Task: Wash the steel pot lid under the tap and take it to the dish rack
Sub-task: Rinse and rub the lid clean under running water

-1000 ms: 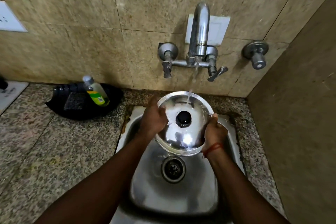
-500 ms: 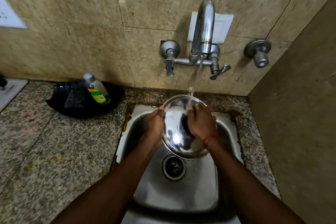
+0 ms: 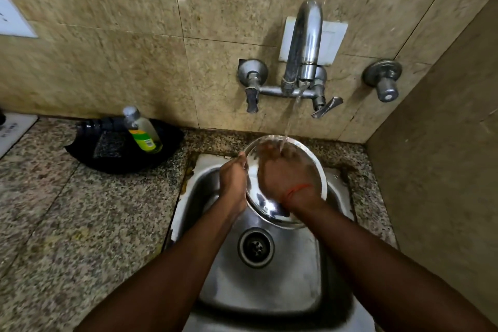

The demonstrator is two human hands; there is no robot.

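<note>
Left hand [image 3: 233, 183] pinches lid [image 3: 265, 206] rim; right hand [image 3: 285, 178] lies flat on its face under tap [image 3: 304, 43]. Hold rim firm, tilt lid, rub all over.

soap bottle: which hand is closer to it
Left. The left hand grips the left rim of the lid, the side towards the bottle. The right hand lies on the lid's face under the water, farther right.

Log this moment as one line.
step: washing | left hand: grips lid rim | right hand: on lid | tap: running
</note>
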